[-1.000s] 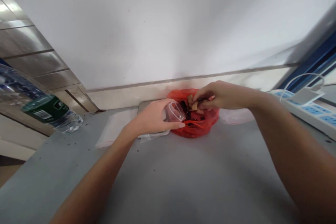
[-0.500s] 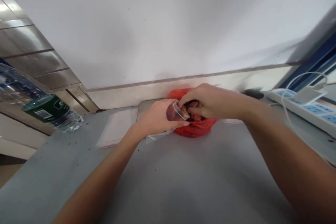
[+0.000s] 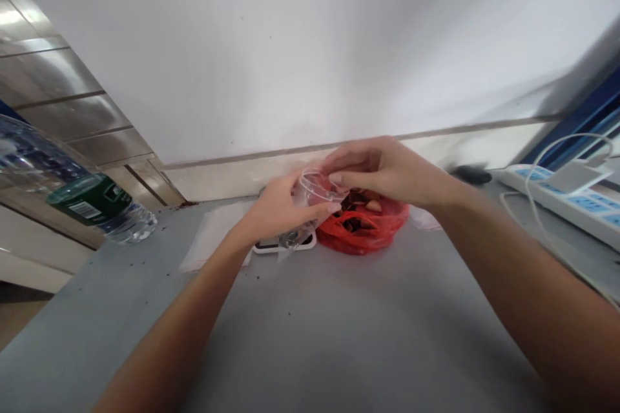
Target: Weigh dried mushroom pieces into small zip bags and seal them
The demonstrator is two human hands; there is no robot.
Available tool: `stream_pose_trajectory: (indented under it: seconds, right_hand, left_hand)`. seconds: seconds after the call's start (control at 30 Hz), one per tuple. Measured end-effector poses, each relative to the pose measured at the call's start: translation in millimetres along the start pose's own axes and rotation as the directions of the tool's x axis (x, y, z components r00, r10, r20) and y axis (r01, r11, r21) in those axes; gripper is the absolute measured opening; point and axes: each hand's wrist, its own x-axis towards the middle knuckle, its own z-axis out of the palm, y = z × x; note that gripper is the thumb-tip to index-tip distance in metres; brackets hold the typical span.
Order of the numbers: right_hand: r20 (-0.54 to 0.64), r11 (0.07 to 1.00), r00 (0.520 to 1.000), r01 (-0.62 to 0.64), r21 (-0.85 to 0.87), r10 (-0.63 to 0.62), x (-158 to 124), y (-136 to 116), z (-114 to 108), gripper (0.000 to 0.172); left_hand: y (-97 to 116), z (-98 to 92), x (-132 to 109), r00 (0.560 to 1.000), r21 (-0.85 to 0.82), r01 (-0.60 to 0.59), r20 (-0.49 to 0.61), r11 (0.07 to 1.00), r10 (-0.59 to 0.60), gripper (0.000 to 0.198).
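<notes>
My left hand (image 3: 276, 210) is closed around a small clear zip bag (image 3: 310, 197), its mouth held tilted open toward the right. At that mouth, the thumb and fingers of my right hand (image 3: 372, 168) are curled on the bag's edge. Just below my right hand lies an open red plastic bag (image 3: 361, 242), its rim rolled down. Brown dried pieces (image 3: 371, 205) fill the red bag; I cannot make out their exact kind. Under the left hand and the clear bag, a white-edged flat scale (image 3: 271, 248) shows only in part.
Flat clear bags (image 3: 213, 232) lie in a stack left of the scale. A large water bottle (image 3: 97, 200) stands at the left. A power strip (image 3: 576, 200) with a white cable and a dark object (image 3: 469, 174) are at the right. A white wall rises behind.
My right hand has come up from the brown pieces to the clear bag's mouth. The piece at its fingers no longer shows there. More of the red bag's contents and the scale's edge are visible.
</notes>
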Motion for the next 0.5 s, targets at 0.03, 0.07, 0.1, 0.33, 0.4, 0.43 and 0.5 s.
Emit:
stream_pose_trajectory:
  seconds: [0.03,0.07,0.1,0.33,0.4,0.43,0.5]
  right_hand:
    - [-0.107,1.000,0.994,-0.001,-0.004,0.001,-0.2,-0.5,-0.9,0.018]
    - [-0.210,1.000,0.978,0.004,-0.010,-0.006,-0.2,-0.6,-2.0,0.015]
    - [-0.293,1.000,0.956,0.009,-0.018,-0.014,-0.1,-0.4,-3.6,0.013]
    - [-0.147,0.861,0.972,-0.229,-0.453,0.182,3.2,10.3,-15.5,0.012]
    - [-0.076,0.774,0.965,-0.247,-0.583,0.251,5.3,16.8,-13.7,0.014]
    - [-0.061,0.736,0.961,-0.246,-0.631,0.270,6.5,20.6,-11.6,0.016]
    - [-0.039,0.669,0.959,-0.225,-0.708,0.281,8.7,28.7,-6.3,0.017]
  left_hand:
    - [-1.8,-2.1,1.4,1.000,-0.030,0.004,-0.009,1.000,-0.004,0.060]
    - [-3.9,-5.0,2.9,1.000,-0.060,0.000,-0.017,0.998,-0.001,0.059]
    - [-6.1,-8.9,4.4,1.000,-0.089,-0.009,-0.022,0.996,0.007,0.059]
    - [-13.2,-54.8,0.6,0.957,-0.069,-0.173,-0.246,0.983,0.151,0.061]
    - [-13.4,-61.3,-1.9,0.953,0.079,-0.215,-0.199,0.973,0.227,0.066]
    - [-14.2,-61.6,-2.3,0.958,0.162,-0.230,-0.134,0.960,0.252,0.068]
    - [-17.9,-57.3,-1.0,0.972,0.298,-0.233,0.051,0.926,0.228,0.066]
